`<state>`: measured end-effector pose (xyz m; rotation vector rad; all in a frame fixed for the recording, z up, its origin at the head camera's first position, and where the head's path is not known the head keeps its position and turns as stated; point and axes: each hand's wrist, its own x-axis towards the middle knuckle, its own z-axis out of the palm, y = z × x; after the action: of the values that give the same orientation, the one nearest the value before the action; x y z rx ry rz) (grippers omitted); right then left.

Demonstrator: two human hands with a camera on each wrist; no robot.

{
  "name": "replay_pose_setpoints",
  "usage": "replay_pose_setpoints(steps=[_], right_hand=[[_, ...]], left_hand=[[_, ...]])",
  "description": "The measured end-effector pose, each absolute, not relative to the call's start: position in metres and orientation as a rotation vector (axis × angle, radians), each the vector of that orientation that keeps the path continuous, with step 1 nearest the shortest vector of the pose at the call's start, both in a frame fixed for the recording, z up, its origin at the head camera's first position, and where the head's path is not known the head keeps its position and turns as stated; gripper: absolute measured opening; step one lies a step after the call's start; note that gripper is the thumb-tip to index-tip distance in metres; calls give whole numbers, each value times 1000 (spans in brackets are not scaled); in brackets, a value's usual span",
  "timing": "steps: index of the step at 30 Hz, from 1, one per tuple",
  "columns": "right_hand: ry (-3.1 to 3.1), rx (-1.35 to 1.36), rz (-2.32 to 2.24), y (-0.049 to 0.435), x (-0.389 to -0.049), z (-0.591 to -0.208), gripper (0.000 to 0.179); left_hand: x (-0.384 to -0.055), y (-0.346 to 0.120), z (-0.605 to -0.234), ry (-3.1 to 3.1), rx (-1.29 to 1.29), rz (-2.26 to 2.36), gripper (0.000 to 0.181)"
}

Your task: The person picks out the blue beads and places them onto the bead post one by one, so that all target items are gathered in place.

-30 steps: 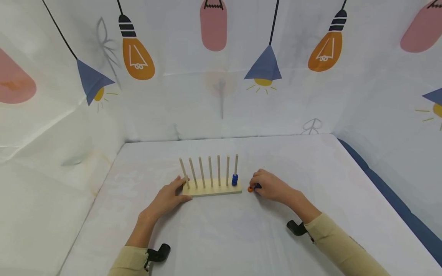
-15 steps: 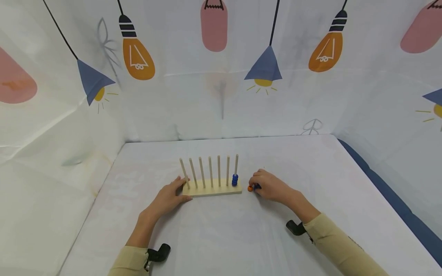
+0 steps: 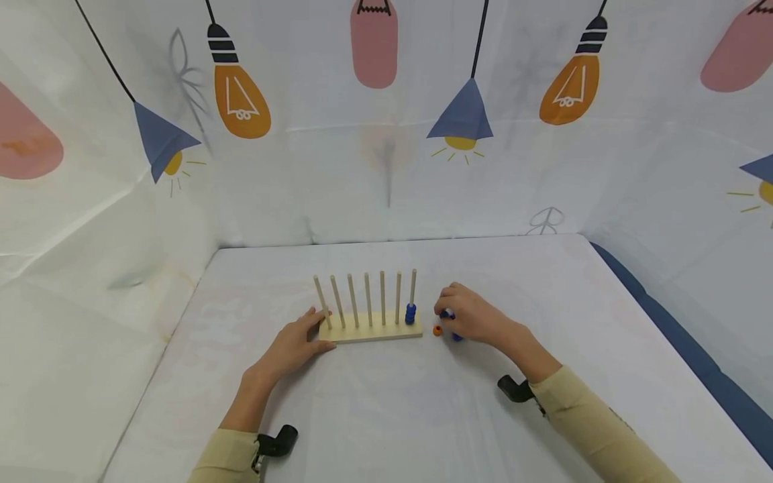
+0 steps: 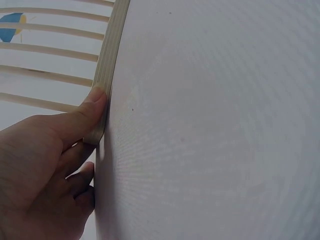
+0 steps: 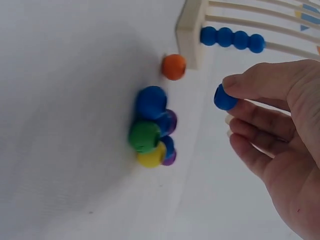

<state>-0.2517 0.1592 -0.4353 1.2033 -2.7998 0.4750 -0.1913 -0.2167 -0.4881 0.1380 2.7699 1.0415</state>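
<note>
A pale wooden peg rack (image 3: 374,333) stands on the table, with several upright pegs in a row. Several blue beads (image 5: 225,37) are stacked on its rightmost peg. My left hand (image 3: 294,343) grips the rack's left end, thumb (image 4: 95,102) on the front edge and the other fingers behind. Between the thumb and index finger of my right hand (image 3: 474,314) a blue bead (image 5: 225,98) is pinched, raised above the loose beads. Beneath that hand lie an orange bead (image 5: 173,67), a larger-looking blue bead (image 5: 151,101), a green bead (image 5: 145,136) and a yellow bead (image 5: 152,155).
Purple beads (image 5: 171,121) and more blue ones show partly behind the loose cluster. Something pale peeks out behind the right fingertips. The white-covered table (image 3: 386,409) meets a printed cloth wall (image 3: 338,188) at the back and sides.
My right hand has lifted slightly off the table with a blue bead in its fingertips, uncovering another blue bead below. The left hand and the rack have stayed put.
</note>
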Motion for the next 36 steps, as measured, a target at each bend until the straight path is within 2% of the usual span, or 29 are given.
replay_pose_setpoints(steps=[22, 36], right_hand=[[-2524, 1249, 536, 142, -252, -352, 14], [-2423, 1302, 644, 126, -252, -325, 14]], left_hand=[[-192, -218, -491, 2757, 150, 1055, 79], [-193, -218, -488, 2761, 165, 1051, 77]])
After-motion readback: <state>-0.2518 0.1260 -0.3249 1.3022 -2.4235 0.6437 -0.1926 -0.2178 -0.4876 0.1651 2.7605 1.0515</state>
